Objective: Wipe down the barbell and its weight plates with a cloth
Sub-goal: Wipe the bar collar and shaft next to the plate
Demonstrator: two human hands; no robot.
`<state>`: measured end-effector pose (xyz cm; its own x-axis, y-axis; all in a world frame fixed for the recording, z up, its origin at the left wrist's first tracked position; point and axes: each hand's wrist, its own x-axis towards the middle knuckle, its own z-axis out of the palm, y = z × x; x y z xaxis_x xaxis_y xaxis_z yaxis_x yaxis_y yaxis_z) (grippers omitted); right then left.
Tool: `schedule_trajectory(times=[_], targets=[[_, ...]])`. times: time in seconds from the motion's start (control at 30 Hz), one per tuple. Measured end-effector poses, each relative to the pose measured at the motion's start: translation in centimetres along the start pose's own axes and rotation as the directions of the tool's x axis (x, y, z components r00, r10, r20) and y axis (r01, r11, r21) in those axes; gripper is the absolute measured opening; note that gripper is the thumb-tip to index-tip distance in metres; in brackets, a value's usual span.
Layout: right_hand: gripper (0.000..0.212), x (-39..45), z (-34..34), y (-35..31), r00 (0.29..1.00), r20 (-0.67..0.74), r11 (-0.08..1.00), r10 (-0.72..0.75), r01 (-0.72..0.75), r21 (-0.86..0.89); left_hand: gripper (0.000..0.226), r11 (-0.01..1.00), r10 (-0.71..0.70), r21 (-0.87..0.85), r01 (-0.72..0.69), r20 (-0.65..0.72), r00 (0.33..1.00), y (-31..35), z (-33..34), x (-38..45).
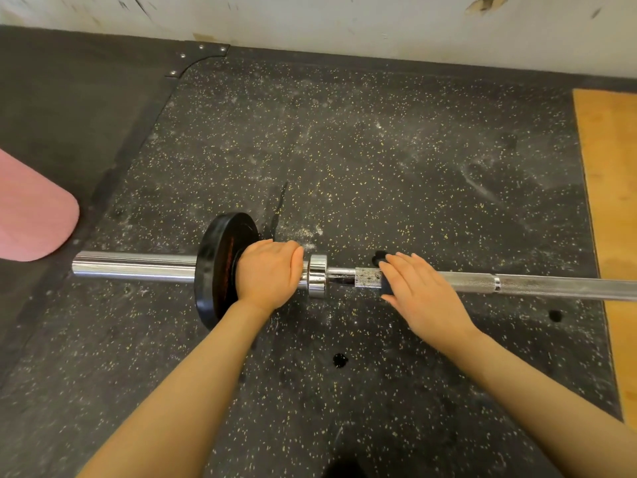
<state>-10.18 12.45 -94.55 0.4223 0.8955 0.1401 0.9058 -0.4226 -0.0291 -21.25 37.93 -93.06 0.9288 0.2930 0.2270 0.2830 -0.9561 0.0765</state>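
Observation:
A chrome barbell [537, 286] lies left to right across the speckled black rubber floor. One black weight plate [215, 267] sits on its left sleeve, just left of the chrome collar [317, 276]. My left hand [269, 272] is curled over the sleeve between plate and collar, its back touching the plate face. My right hand [418, 293] lies over the knurled shaft just right of the collar, pressing a dark cloth [381, 258] around the bar; only small bits of the cloth show past the fingers.
A pink mat [32, 212] lies at the left edge near the sleeve's tip. A wooden platform [610, 188] borders the rubber on the right. A scuffed white wall [310, 22] runs along the back. Small dark holes [339, 360] mark the floor.

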Motion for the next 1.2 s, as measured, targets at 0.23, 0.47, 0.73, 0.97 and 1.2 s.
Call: schedule_trajectory(times=[0.23, 0.47, 0.73, 0.97, 1.2], targets=[[0.054, -0.9, -0.6, 1.7, 0.995, 0.043, 0.995, 0.092, -0.093, 0.032, 0.041, 1.0, 0.019, -0.003, -0.019, -0.003, 1.0, 0.1, -0.4, 0.6], [0.057, 1.1, -0.7, 0.7, 0.988, -0.108, 0.992, 0.113, -0.106, 0.061, 0.047, 0.997, 0.034, -0.077, -0.022, 0.152, 0.988, -0.7, -0.2, 2.9], [0.055, 4.6, 0.2, -2.8, 0.97, -0.212, 0.989, 0.118, -0.095, 0.113, 0.05, 0.969, 0.208, -0.149, -0.2, 0.045, 0.977, 0.8, -0.4, 1.6], [0.062, 6.1, 1.1, -3.1, 0.98, -0.13, 0.988, 0.15, -0.142, 0.068, 0.053, 0.957, 0.284, -0.088, -0.278, 0.076, 0.956, 0.1, 0.6, 0.9], [0.066, 7.4, 1.5, -3.0, 0.985, -0.106, 0.991, 0.135, -0.137, -0.004, 0.055, 0.958, 0.28, -0.095, -0.272, 0.091, 0.956, 0.0, 0.9, 2.7]])
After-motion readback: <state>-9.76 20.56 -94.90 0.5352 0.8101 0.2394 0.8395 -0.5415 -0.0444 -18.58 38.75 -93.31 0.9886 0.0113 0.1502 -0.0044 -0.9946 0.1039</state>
